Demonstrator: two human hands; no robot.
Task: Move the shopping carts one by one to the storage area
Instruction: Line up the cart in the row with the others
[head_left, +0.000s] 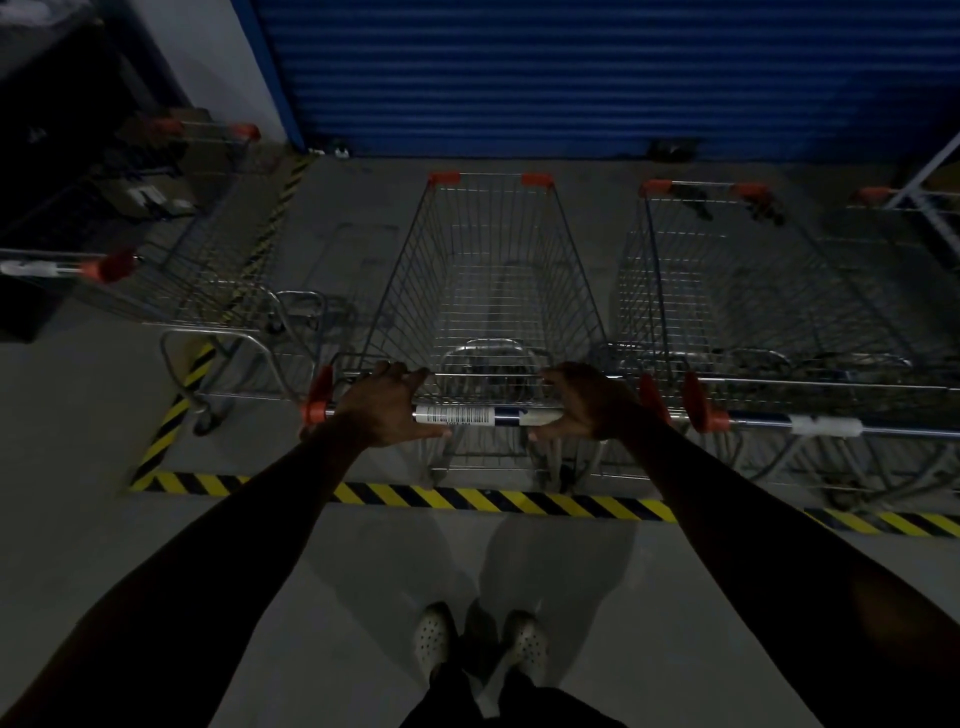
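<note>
A ribbed blue metal roller shutter (597, 73) closes the far wall of a dimly lit bay, beside a pale plaster wall strip (208, 57). Yellow-and-black striped hazard tape (519, 501) marks a boundary across the smooth grey concrete floor (311, 571); dark shelving (57, 104) looms at left.

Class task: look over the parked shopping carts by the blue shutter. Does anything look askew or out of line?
Yes. The left cart sits angled, straddling the striped floor tape, while the middle cart under both hands and the right cart stand squarely inside it.
</note>
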